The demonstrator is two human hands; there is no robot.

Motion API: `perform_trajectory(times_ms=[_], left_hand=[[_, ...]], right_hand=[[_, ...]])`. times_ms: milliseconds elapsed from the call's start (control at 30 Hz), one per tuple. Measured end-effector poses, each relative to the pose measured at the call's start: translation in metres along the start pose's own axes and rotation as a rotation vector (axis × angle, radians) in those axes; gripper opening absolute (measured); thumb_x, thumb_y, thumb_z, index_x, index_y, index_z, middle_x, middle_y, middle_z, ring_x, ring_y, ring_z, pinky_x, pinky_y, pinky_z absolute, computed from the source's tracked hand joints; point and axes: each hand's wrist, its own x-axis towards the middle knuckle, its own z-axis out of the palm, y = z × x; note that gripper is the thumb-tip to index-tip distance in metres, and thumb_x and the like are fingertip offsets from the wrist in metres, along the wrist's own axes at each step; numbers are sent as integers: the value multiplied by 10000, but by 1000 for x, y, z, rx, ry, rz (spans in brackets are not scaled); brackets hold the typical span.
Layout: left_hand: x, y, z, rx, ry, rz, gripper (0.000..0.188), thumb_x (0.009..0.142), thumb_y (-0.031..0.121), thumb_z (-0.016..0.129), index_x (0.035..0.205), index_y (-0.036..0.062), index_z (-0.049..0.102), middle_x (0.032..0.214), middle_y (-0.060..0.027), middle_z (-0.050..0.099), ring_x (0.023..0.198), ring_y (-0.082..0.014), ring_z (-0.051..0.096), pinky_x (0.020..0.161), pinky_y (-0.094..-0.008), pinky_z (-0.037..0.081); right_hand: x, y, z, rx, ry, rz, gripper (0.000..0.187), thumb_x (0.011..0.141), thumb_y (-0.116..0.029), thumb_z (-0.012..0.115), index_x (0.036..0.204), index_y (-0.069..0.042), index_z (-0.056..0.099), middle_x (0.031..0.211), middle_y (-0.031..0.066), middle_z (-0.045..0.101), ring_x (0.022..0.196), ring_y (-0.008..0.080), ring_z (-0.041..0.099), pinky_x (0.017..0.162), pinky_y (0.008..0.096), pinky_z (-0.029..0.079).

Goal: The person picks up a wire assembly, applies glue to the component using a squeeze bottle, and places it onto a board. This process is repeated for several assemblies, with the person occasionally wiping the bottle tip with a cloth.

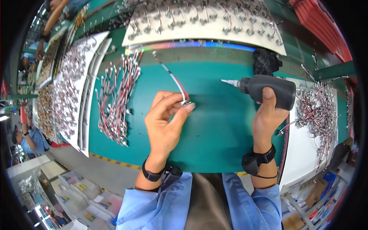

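Observation:
Over the green mat (214, 142), my left hand (165, 120) pinches a small metal part with wires (177, 82) between thumb and fingers. Its red, white and black leads rise up and to the left, ending in a pale connector. My right hand (269, 115) is wrapped round a black squeeze bottle (273, 91), tilted sideways. The bottle's clear pointed nozzle (230, 82) points left, apart from the wired part. To the left of my left hand lies a bundle of similar wired parts (119, 97).
At the back, a white board (207, 28) carries rows of wired parts. Another board stack (86, 88) stands left; a tangled wire pile (316, 111) lies right. A black crumpled thing (265, 61) sits behind the bottle. Plastic bins (82, 195) are lower left. A co-worker (32, 140) is far left.

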Motion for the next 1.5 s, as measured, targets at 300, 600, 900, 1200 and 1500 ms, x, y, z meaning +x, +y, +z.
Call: perform_trajectory(times_ms=[300,600,900,1200,1500], left_hand=[[147,24,47,718,-33,316,257,657,40,662,904,-5,609,830,-132,599,669,-205,591,618,-290,462],[168,-45,79,883,-35,259,325,667,108,655,959,-23,596,902,-164,616,745,-244,616,692,-312,468],[62,9,34,810,-138,222,273,649,43,662,908,5,587,905,-142,540,825,-309,546,711,-351,453],[-59,16,-117,1097,459,129,136,682,43,661,803,13,606,781,-91,485,665,-220,505,572,-299,422],[-81,6,-123,1279,516,75,129,696,58,650,808,14,603,788,-97,463,683,-235,490,572,-318,413]], right_hand=[[22,2,-20,-9,238,261,329,746,-291,665,901,-23,555,806,11,573,678,68,525,514,183,384],[29,0,-24,13,242,249,321,743,-291,670,901,-36,556,819,11,575,669,73,528,519,183,396],[30,0,-18,131,292,205,249,791,-239,624,883,-24,538,786,24,561,612,62,499,504,171,375],[16,-8,-4,343,154,252,223,825,-218,589,799,-22,487,674,12,463,497,48,353,471,178,334],[13,-7,1,348,127,292,243,824,-241,593,787,-32,473,654,6,443,488,44,347,467,182,330]])
